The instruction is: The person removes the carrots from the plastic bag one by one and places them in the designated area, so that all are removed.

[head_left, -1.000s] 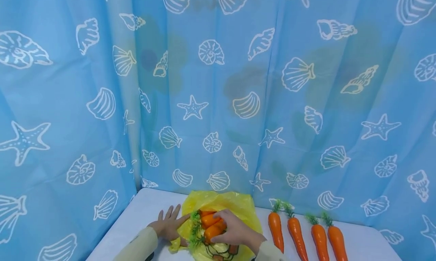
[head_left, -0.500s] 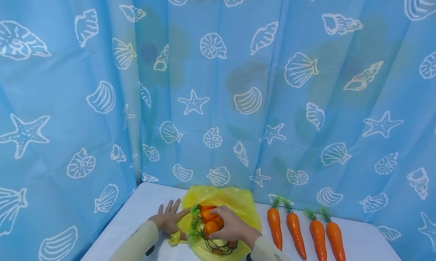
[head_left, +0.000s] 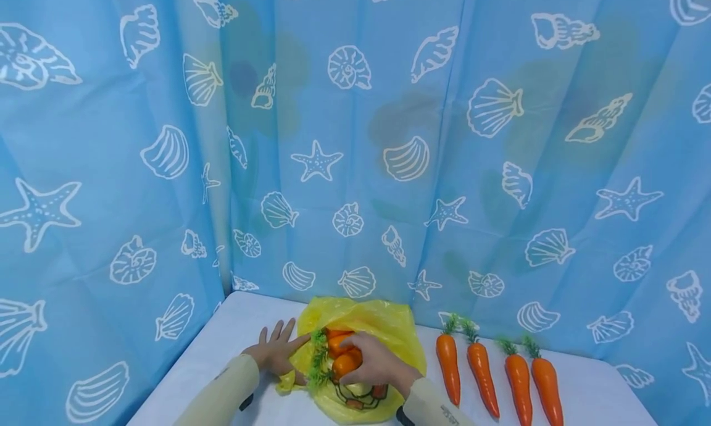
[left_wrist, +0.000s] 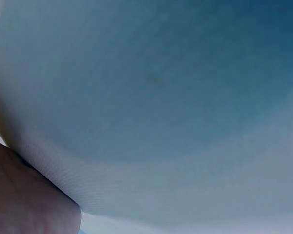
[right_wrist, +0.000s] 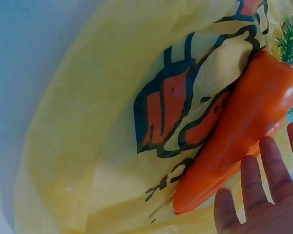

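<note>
A yellow plastic bag (head_left: pixel 391 327) with a printed drawing lies on the table. On it is a small pile of orange carrots (head_left: pixel 345 365), their leafy green tops (head_left: pixel 319 367) pointing left. Over the pile reaches my right hand (head_left: pixel 380 365), thumb apart from the fingers. In the right wrist view its fingers (right_wrist: pixel 254 185) are nearly straight beside one carrot (right_wrist: pixel 244 117); the thumb is out of sight there. My left hand (head_left: pixel 274 352) has its fingers spread, the thumb at the bag's left edge. The left wrist view is mostly a blurred pale surface, with a bit of hand (left_wrist: pixel 34 200).
Several more carrots (head_left: pixel 483 376) lie in a row on the white table (head_left: pixel 600 389) to the right of the bag, green tops toward the back. A blue curtain (head_left: pixel 344 167) with white shells and starfish hangs behind and on the left.
The head view has tilted slightly upward and everything sits a little higher. My right hand's thumb and fingers have shifted slightly around the carrots. My left hand stays in place.
</note>
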A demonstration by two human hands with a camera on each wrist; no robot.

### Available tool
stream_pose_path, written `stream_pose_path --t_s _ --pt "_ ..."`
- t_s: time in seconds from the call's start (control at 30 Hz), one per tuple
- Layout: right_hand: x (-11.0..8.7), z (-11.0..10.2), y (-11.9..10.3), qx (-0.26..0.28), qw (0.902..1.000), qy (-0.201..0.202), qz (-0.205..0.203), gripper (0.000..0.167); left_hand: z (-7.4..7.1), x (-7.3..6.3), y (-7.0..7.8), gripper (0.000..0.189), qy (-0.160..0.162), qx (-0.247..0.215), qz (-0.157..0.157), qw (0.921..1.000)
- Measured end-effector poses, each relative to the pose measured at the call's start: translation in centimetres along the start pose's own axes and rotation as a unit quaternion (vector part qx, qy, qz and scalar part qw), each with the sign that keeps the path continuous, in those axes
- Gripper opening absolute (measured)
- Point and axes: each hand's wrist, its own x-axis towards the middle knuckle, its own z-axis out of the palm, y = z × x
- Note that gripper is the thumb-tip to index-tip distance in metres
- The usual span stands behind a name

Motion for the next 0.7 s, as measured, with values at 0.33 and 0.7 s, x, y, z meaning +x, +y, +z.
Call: stream_pose_path --t_s 0.33,0.7 --pt "0.4 0.0 0.4 -0.023 0.9997 0.003 -0.009 0.043 -0.1 -0.1 0.0 0.107 0.003 -0.007 0.000 1.0000" --pt "0.2 0.7 1.1 -0.004 0.9990 -0.033 0.031 0.036 -0.9 -1.2 0.6 0.104 -0.014 -0.001 0.006 0.9999"
